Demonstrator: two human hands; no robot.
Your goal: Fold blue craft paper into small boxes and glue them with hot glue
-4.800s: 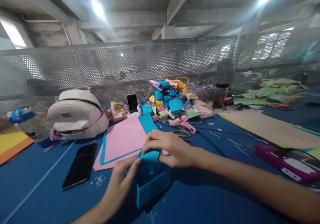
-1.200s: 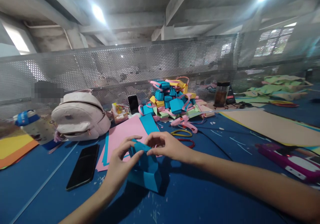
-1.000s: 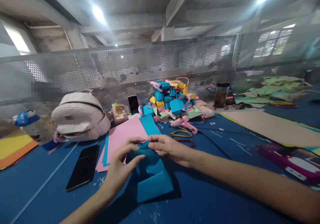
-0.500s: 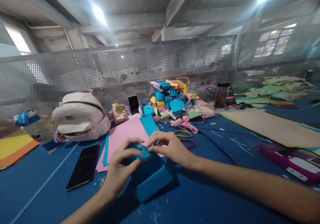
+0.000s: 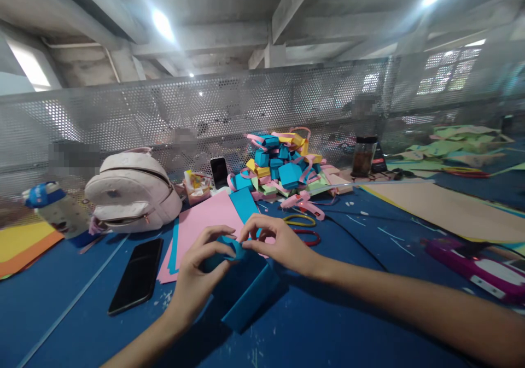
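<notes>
A folded piece of blue paper [image 5: 251, 296], partly shaped like a box, is between my two hands just above the blue table. My left hand [image 5: 202, 264] curls around its far left end, thumb and fingers gripping the edge. From the right, my right hand [image 5: 279, 242] pinches the same end, fingertips close to those of the left. The near flap of the paper hangs out toward me. My fingers hide part of the folded end. Behind the hands lie stacked pink sheets [image 5: 213, 212] with blue sheets [image 5: 245, 203] among them.
Scissors with yellow [image 5: 301, 220] and red handles lie behind my right hand, beside a pink glue gun [image 5: 305, 204] with a cable. A pile of paper boxes [image 5: 291, 175] stands farther back. To the left are a black phone [image 5: 136, 275], a white backpack [image 5: 133, 193] and a bottle [image 5: 61, 212].
The blue paper has tilted slightly, so its near flap looks narrower and has shifted a little left. Both hands keep almost the same place and grip.
</notes>
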